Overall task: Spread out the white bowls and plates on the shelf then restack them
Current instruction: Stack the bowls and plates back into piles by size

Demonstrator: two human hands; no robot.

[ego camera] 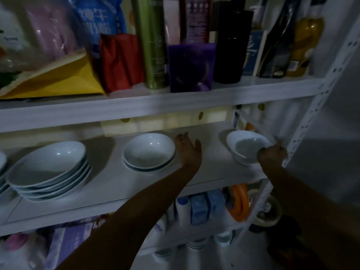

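On the white middle shelf [116,184] a stack of several white plates [48,168] sits at the left. Two stacked white bowls [149,151] stand in the middle. My left hand [188,151] hovers just right of them, fingers spread and holding nothing. At the right end my right hand [272,153] grips the near rim of a single white bowl [247,147], which is tilted toward me. The edge of another white dish [2,162] shows at the far left.
The upper shelf [175,102] hangs low over the dishes, crowded with bottles, a yellow bag [58,80] and a purple box [191,67]. A perforated white upright [303,129] stands right beside the single bowl. Bottles and an orange item [237,203] fill the shelf below.
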